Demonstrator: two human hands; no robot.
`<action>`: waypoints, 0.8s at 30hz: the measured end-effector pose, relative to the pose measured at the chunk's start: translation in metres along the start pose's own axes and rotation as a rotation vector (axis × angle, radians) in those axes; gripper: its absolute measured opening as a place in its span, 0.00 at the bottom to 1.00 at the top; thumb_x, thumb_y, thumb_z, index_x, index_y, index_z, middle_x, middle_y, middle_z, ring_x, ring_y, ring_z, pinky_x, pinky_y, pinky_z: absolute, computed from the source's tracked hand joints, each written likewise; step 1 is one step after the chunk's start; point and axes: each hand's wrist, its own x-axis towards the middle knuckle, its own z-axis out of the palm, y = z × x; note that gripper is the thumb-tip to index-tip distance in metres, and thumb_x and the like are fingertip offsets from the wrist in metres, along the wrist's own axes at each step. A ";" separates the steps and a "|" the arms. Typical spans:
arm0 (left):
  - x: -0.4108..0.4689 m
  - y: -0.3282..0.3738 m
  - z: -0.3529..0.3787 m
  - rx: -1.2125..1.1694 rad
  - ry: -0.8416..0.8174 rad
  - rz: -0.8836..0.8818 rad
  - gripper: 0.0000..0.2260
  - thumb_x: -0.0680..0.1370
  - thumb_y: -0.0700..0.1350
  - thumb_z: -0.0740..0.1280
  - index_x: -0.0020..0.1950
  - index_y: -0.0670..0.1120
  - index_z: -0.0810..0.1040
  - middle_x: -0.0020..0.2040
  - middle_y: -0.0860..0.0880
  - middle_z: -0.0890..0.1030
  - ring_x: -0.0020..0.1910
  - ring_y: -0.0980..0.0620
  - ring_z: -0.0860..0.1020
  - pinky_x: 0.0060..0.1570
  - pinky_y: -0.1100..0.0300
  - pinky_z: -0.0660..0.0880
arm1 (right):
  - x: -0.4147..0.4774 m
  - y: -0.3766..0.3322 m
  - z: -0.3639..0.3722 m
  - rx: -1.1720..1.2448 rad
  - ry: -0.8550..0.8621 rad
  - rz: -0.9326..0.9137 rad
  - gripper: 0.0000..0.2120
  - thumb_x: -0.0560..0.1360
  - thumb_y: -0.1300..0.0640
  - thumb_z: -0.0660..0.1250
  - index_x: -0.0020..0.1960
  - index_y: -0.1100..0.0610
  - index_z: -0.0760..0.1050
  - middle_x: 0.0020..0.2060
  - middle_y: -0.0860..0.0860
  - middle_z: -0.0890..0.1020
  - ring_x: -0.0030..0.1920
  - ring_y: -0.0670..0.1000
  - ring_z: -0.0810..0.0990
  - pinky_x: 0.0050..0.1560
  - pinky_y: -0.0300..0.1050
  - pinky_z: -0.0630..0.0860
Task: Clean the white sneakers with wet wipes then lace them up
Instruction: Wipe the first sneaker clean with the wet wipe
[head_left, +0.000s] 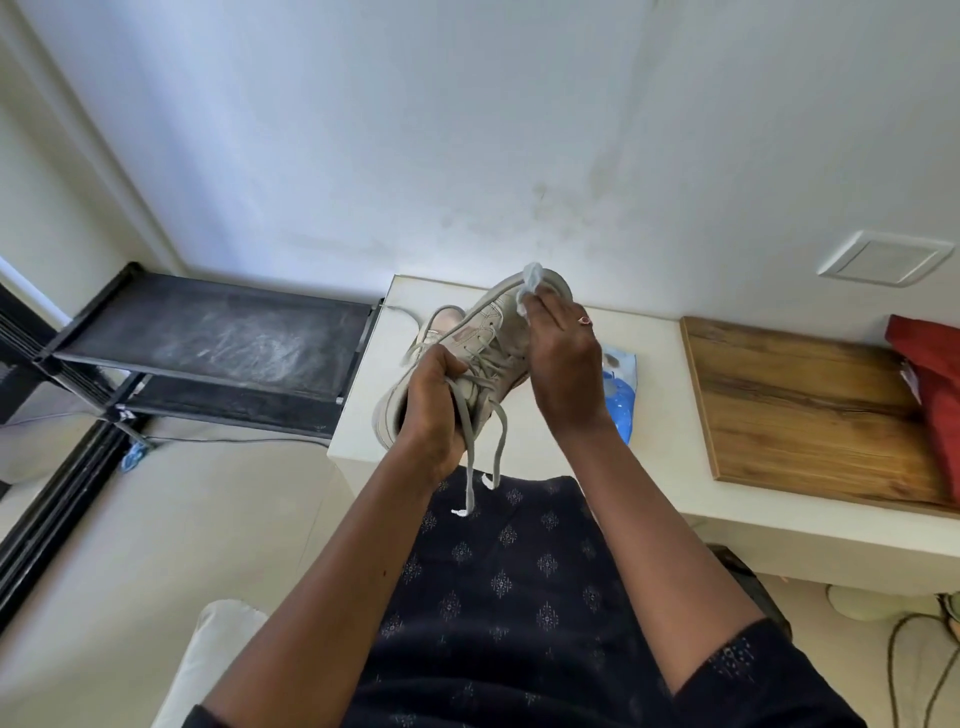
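Above the white counter (660, 415), a white sneaker (493, 322) is held up and a wet wipe (530, 283) is pressed to its toe.

The sneaker is gripped at its heel end by the left hand (434, 405), whose fingers are curled round the collar, and the toe is tilted up and away. The crumpled wipe is pinched in the fingers of the right hand (563, 364). Two loose lace ends (483, 441) are seen hanging below the left hand. A second sneaker (445, 318), mostly hidden, is set on the counter just behind the first. A blue pack of wipes (621, 400) is laid on the counter beneath the right wrist. Further right, a wooden board (810, 405) is set on the counter with a red cloth (935, 384) at its right edge. A black shelf rack (208, 332) is placed beside the counter on the left.
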 end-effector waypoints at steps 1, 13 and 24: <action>0.001 -0.001 0.001 -0.004 -0.003 0.001 0.12 0.74 0.39 0.51 0.38 0.39 0.73 0.27 0.47 0.78 0.23 0.53 0.73 0.23 0.68 0.68 | 0.004 -0.005 -0.001 -0.004 0.016 0.043 0.11 0.73 0.66 0.60 0.50 0.67 0.79 0.47 0.60 0.82 0.49 0.59 0.81 0.50 0.46 0.76; 0.002 -0.003 -0.001 -0.088 -0.029 -0.027 0.15 0.75 0.37 0.51 0.35 0.38 0.74 0.30 0.43 0.80 0.26 0.50 0.78 0.30 0.64 0.75 | 0.003 0.012 -0.013 0.215 -0.020 0.290 0.05 0.69 0.69 0.68 0.44 0.64 0.80 0.39 0.58 0.81 0.38 0.57 0.79 0.37 0.41 0.72; 0.004 -0.007 -0.004 -0.126 0.016 -0.034 0.15 0.74 0.38 0.52 0.51 0.34 0.76 0.42 0.39 0.83 0.42 0.43 0.82 0.51 0.53 0.79 | 0.020 0.021 -0.029 0.274 0.124 0.326 0.10 0.71 0.66 0.66 0.52 0.61 0.79 0.41 0.56 0.84 0.38 0.55 0.82 0.39 0.39 0.75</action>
